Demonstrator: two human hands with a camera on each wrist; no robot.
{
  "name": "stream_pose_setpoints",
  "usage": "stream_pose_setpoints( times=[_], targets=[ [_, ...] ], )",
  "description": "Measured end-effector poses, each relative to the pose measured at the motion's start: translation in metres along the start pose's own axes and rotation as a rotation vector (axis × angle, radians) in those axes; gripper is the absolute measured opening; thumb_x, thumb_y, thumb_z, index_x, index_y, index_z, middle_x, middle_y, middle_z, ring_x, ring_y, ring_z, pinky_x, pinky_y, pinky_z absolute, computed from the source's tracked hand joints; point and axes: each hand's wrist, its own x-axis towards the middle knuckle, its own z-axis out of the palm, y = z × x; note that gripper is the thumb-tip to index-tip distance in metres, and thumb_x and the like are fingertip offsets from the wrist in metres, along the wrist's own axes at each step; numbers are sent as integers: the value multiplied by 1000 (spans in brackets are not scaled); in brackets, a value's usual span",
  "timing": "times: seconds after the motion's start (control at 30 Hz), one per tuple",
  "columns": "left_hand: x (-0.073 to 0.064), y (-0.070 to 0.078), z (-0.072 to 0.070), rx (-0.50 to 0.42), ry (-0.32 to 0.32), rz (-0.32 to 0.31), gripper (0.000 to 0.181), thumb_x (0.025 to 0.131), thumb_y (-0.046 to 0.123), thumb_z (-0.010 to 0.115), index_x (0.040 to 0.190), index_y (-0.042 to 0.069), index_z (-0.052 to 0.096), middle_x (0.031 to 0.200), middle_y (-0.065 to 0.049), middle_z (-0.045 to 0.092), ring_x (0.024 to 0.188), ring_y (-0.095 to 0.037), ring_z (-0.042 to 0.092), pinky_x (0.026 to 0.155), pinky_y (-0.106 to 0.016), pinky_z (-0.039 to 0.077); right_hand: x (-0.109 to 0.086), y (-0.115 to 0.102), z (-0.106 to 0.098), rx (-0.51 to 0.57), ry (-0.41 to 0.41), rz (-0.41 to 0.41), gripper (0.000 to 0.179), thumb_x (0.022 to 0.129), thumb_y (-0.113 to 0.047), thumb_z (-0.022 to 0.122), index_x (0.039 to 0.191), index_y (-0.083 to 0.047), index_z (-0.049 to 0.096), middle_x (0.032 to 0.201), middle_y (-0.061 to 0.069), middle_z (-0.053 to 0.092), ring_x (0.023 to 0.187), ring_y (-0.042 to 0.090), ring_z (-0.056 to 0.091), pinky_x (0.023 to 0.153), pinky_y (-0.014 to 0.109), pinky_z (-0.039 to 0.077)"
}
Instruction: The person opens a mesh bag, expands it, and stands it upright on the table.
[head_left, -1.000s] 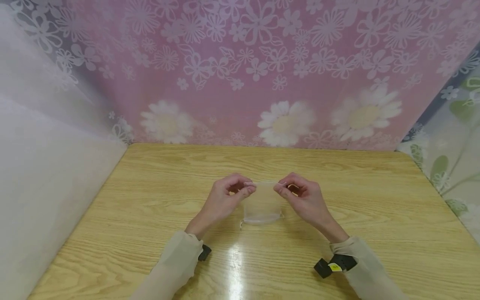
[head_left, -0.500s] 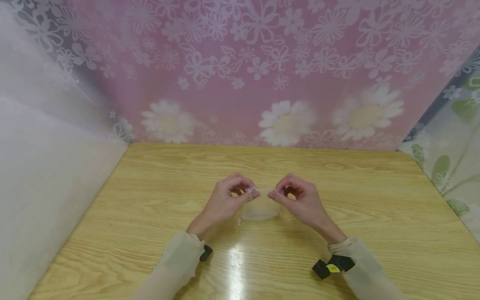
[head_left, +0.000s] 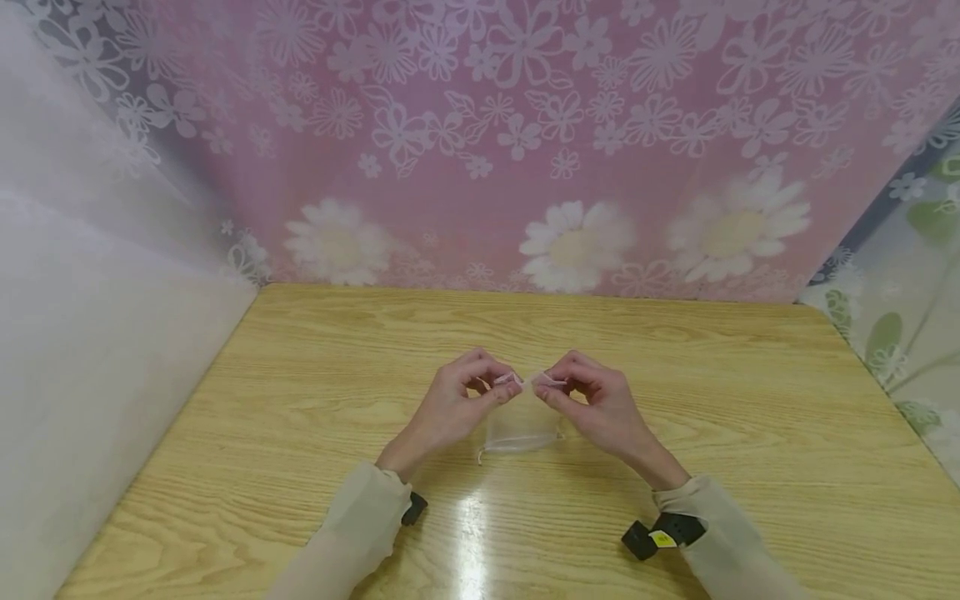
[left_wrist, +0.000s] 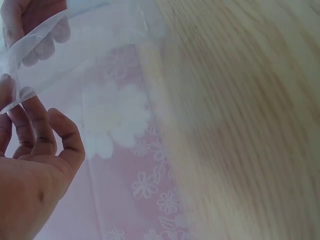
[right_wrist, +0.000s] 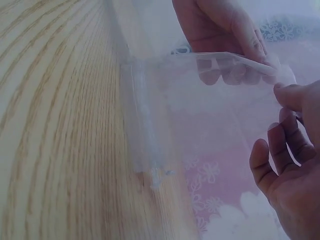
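A small sheer white drawstring pouch (head_left: 517, 427) hangs between the two hands near the middle of the table. My left hand (head_left: 459, 395) pinches its top edge with thumb and index finger. On the other side, my right hand (head_left: 596, 397) pinches the same edge. The fingertips are close together, and the edge folds up between them. Short cord ends stick out at the pouch's lower corners. In the right wrist view the see-through fabric (right_wrist: 150, 107) shows a gathered band along its lower part, with the left hand's fingers visible through it.
A wood-grain table (head_left: 315, 350) lies below the hands. Behind it hangs a pink floral curtain (head_left: 450, 200), with a pale sheet (head_left: 112, 292) on the left and a leaf-print one (head_left: 907, 300) on the right. Black straps (head_left: 678, 528) sit on the wrists.
Both hands have drawn closer together. The pouch's top edge, stretched flat between the fingers before, is now slack and folded there.
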Motion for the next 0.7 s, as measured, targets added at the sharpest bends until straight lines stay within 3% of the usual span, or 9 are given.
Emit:
stream_pose_setpoints(
  times=[0.1, 0.27, 0.47, 0.7],
  targets=[
    [0, 0, 2, -10, 11, -2, 9, 94, 19, 77, 98, 12, 74, 94, -1, 66, 87, -9, 60, 80, -27, 56, 0, -1, 1, 17, -4, 9, 18, 87, 12, 72, 95, -5, 71, 88, 5, 66, 76, 6, 58, 62, 23, 50],
    [0, -1, 2, -22, 14, 14, 10, 94, 19, 76, 99, 11, 73, 92, -3, 66, 84, -9, 59, 79, -27, 56, 0, 1, 2, 12, -1, 20, 2, 93, 3, 71, 93, 1, 72, 87, 5, 64, 71, 7, 54, 58, 22, 47],
    [-1, -2, 3, 2, 15, 30, 11, 97, 21, 72, 105, 14, 77, 93, 0, 65, 84, -9, 59, 77, -26, 55, -1, 3, 1, 9, -5, -6, 15, 91, 10, 68, 100, 2, 78, 85, 4, 61, 67, 8, 51, 55, 23, 43],
    [-1, -5, 4, -23, 20, 29, 12, 95, 21, 75, 106, 18, 75, 91, 2, 67, 85, -10, 61, 79, -28, 56, -1, 4, 2, 50, -17, -33, 16, 88, 14, 70, 100, 5, 76, 88, 6, 63, 69, 6, 53, 55, 24, 44]
  ],
)
